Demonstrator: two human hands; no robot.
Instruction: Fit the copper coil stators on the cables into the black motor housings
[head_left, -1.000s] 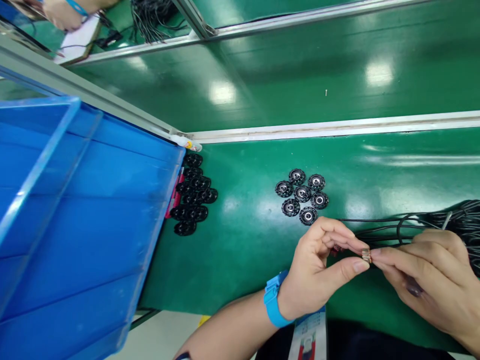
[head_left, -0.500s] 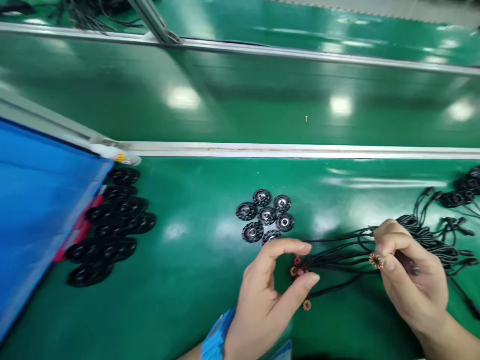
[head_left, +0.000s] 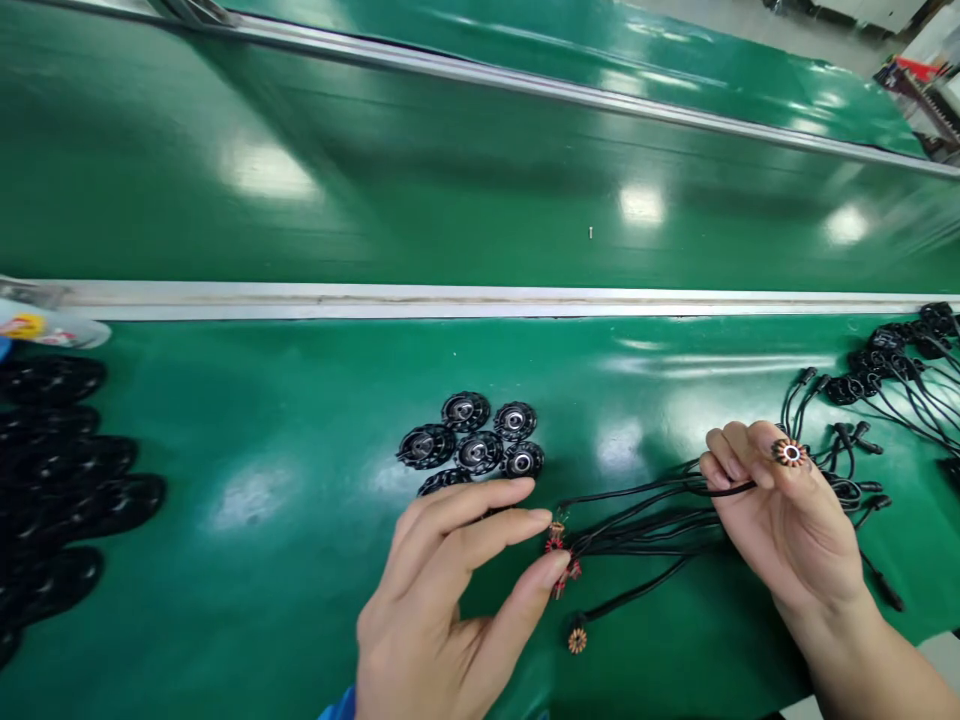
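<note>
The right hand (head_left: 787,530) pinches a small copper-wound coil (head_left: 789,453) at its fingertips, black lead trailing left into the cable bundle (head_left: 660,520) on the green bench (head_left: 300,480). The left hand (head_left: 442,600) is loosely open, thumb and forefinger just touching the cluster of coils (head_left: 561,560) at the bundle's left end. The bundle runs left to right between both hands. Black round housings (head_left: 472,445) sit just beyond the left hand's fingertips.

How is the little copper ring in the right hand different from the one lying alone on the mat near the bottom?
The ring in the right hand is the held coil, pinched at the fingertips and raised off the green mat; the loose coil lies flat on it, untouched. The held coil faces the camera brightly; the loose coil looks darker. Both are small copper-wound rings on black cables.
</note>
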